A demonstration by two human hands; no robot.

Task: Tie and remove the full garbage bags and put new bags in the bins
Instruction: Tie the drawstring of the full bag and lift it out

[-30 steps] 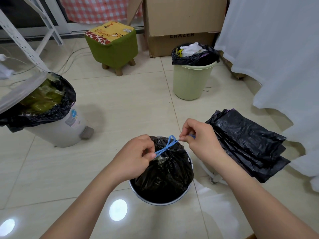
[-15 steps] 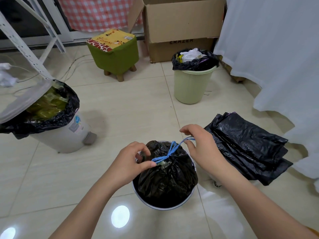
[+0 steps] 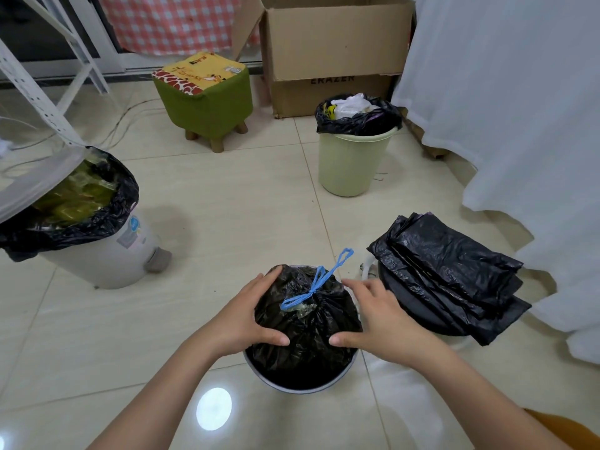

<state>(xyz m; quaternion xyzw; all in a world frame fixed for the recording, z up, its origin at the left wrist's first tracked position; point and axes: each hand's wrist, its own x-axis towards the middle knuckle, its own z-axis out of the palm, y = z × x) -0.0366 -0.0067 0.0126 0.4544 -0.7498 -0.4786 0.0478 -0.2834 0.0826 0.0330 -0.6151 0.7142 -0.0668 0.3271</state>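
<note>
My left hand (image 3: 250, 315) and right hand (image 3: 378, 315) cup the tied bag (image 3: 305, 323) from either side at lower centre of the frame. On each, the fingers lie spread along the upper flank of the black plastic while the thumb presses in lower down, so I am clasping the bulk of the bag rather than its neck. The bag sits in the round bin (image 3: 300, 384) on the floor, its top gathered and closed with the blue drawstring (image 3: 313, 287), whose long loop sticks up toward the right, free of both hands. I judge the tying on this one done; holding it by the sides this way should let me lift it straight up out of the bin without straining the knot.

The folded new bags (image 3: 451, 274) lie just right of the bin, within easy reach for relining it once it is empty.

Two bins are not yet dealt with. The pedal bin (image 3: 107, 251) at left stands with its lid up, its black liner folded over the rim and yellowish rubbish inside. The green bin (image 3: 352, 160), upper right of centre, is heaped with white rubbish, its liner open too. So the job is at an early stage, by my reckoning.
</note>
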